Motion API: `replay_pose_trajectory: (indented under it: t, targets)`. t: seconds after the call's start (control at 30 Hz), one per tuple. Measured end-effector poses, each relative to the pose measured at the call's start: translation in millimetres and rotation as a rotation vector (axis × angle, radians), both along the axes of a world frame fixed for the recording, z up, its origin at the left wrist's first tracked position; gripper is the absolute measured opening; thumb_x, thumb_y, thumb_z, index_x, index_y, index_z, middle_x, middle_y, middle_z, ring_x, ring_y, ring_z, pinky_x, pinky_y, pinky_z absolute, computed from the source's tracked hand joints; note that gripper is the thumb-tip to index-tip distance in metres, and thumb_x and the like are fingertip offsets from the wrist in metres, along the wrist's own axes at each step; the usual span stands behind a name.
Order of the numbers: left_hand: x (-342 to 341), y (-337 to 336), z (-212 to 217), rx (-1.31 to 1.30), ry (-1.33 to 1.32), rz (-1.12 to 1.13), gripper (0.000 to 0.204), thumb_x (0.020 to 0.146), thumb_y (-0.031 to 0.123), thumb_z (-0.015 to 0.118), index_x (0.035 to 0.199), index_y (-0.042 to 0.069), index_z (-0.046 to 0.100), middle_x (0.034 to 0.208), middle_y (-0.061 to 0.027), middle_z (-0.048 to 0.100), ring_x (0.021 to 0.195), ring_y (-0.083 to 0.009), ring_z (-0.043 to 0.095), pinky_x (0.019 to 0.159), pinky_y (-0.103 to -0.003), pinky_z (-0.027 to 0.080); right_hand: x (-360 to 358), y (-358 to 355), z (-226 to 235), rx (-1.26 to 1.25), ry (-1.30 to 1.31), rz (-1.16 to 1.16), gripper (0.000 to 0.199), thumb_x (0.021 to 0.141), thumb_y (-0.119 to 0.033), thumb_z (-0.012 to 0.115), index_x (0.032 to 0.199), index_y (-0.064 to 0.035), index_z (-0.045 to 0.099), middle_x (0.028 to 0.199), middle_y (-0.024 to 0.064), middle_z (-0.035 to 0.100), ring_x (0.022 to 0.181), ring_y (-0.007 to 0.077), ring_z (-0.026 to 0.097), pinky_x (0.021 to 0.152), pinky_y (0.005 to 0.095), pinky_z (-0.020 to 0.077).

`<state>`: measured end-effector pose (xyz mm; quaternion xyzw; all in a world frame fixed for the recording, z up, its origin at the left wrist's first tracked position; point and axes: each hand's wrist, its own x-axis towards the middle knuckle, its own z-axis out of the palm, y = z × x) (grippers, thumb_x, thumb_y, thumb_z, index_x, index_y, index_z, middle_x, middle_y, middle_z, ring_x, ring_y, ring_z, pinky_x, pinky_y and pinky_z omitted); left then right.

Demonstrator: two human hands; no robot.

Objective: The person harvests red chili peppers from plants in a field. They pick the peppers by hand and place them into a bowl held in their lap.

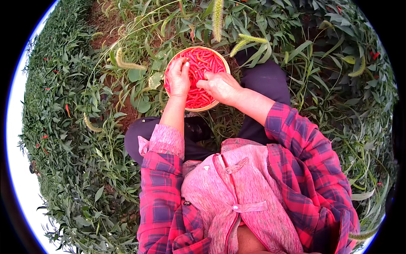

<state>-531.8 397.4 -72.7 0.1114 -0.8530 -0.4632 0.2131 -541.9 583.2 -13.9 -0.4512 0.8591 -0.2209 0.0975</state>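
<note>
1. Round bowl [224,63] with a pale rim, heaped with thin red chillies [203,59], set on the ground among green plants just ahead of the knees.
2. Left hand [178,78] laid over the bowl's left side, palm down on the chillies, fingers loosely curled; whether anything is pinched beneath, cannot tell.
3. Right hand [220,86] over the bowl's lower right part, fingers bent onto the heap, thumb pointing left toward the other hand; grasp on any single chilli cannot be told.
4. Both hands near each other, apart by a narrow strip of red.
5. Forearms bare to the pushed-up cuffs of a red and blue plaid shirt [304,169], worn open over a pink knitted top [237,186].
6. Dark trousers [266,82] on either side of the bowl, knees spread.
7. All around, dense leafy chilli plants [72,139] with a few red pods showing, tall grass seed heads [217,17] arching above the bowl, patches of bare reddish soil [101,29] at upper left.
</note>
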Motion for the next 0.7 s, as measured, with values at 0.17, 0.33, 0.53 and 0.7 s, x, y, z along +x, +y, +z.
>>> replay_pose_trajectory:
  t: [0.17, 0.33, 0.53, 0.7]
  targets:
    - [-4.5, 2.1, -23.3, 0.118, -0.048, -0.032, 0.02, 0.084, 0.004, 0.063, 0.104, 0.002, 0.066, 0.106, -0.012, 0.066, 0.104, -0.0259, 0.061, 0.096, -0.037, 0.044, -17.3, -22.1, -24.2, 0.138, 0.103, 0.137, 0.016, 0.087, -0.016, 0.051, 0.097, -0.0144, 0.063, 0.094, 0.0159, 0.06, 0.082, 0.0336, 0.066, 0.065, 0.0471, 0.0527]
    - [1.7, 1.0, -28.5, -0.055, -0.053, -0.113, 0.022, 0.088, 0.008, 0.06, 0.108, 0.004, 0.067, 0.113, -0.012, 0.065, 0.112, -0.0263, 0.058, 0.101, -0.038, 0.041, -21.1, -27.2, -43.0, 0.113, 0.168, 0.227, 0.014, 0.086, -0.017, 0.052, 0.097, -0.0139, 0.061, 0.094, 0.015, 0.059, 0.08, 0.03, 0.067, 0.062, 0.0439, 0.0533]
    - [0.8, 3.0, -31.7, -0.037, -0.087, -0.208, 0.031, 0.096, 0.027, 0.048, 0.117, 0.011, 0.066, 0.124, -0.0111, 0.061, 0.128, -0.0283, 0.047, 0.112, -0.048, 0.024, -21.0, -24.4, -44.5, 0.155, 0.247, 0.264, 0.014, 0.086, -0.019, 0.053, 0.097, -0.0126, 0.06, 0.095, 0.013, 0.059, 0.079, 0.0271, 0.066, 0.064, 0.0411, 0.0546]
    - [0.0, -5.1, -26.7, -0.004, -0.131, -0.254, 0.036, 0.096, 0.028, 0.048, 0.125, 0.01, 0.062, 0.129, -0.0132, 0.059, 0.13, -0.0297, 0.046, 0.112, -0.049, 0.024, -23.5, -31.2, -39.1, 0.225, 0.224, 0.271, 0.018, 0.087, -0.018, 0.052, 0.102, -0.0135, 0.06, 0.093, 0.0129, 0.059, 0.079, 0.027, 0.066, 0.064, 0.041, 0.0544]
